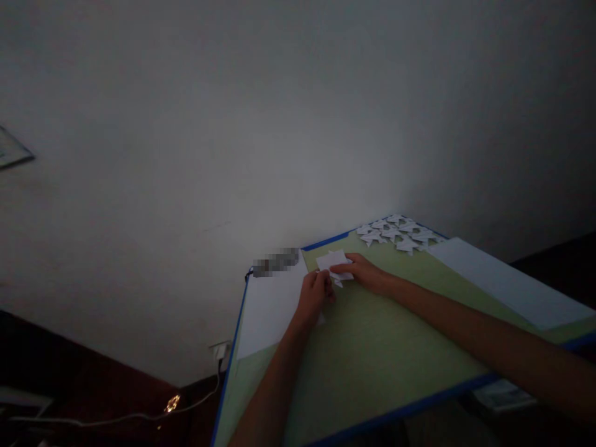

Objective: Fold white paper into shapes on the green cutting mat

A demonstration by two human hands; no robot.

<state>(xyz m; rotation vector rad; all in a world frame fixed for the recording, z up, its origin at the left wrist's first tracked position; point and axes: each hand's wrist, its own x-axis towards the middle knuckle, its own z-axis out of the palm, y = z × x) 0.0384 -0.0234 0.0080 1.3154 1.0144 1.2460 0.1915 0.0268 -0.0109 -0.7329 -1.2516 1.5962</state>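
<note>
1. Pale wall [233, 124] behind, light dim.
2. Green, blue-edged surface [372, 354].
3. Left white sheet [267, 310] and right white sheet [503, 282] lie flat at its sides.
4. Pile of folded paper pieces [400, 233] at the far corner.
5. Left hand [313, 298] and right hand [365, 273], fingers closed, both pinching the small white paper [331, 259].
6. That paper sits low over the far-middle surface, between the sheets.

Arms outstretched, left hand [314, 297] and right hand [366, 273] close together, left fingers [328, 287] curled.
</note>
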